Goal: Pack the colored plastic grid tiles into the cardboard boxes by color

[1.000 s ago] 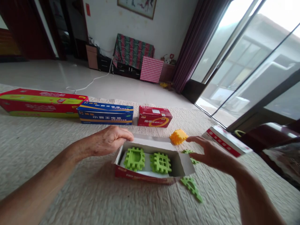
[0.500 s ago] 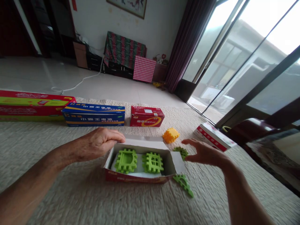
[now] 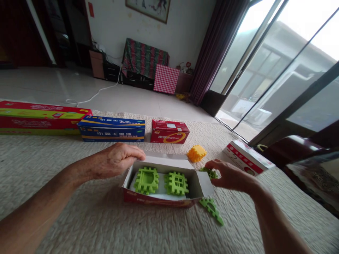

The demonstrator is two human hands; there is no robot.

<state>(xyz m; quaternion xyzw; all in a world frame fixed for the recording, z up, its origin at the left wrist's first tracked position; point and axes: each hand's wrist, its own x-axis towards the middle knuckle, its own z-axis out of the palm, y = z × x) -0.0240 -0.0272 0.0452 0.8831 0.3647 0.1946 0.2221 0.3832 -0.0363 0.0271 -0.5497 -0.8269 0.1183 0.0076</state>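
Observation:
An open red cardboard box lies on a cream textured cloth, with two green toothed foam squares inside it. My left hand rests curled over the box's far left corner and grips its rim. Just right of the box, my right hand pinches a third green foam piece that sits low over the cloth. A green triangular foam piece lies in front of the box's right end. An orange foam cube sits behind the box.
At the back stand a long red and green box, a blue box and a small red box. A white and red box lies at the right. Beyond are a tiled floor and glass doors.
My right hand has moved in and closed its fingers on the green foam piece beside the box. The left hand has stayed on the box's corner.

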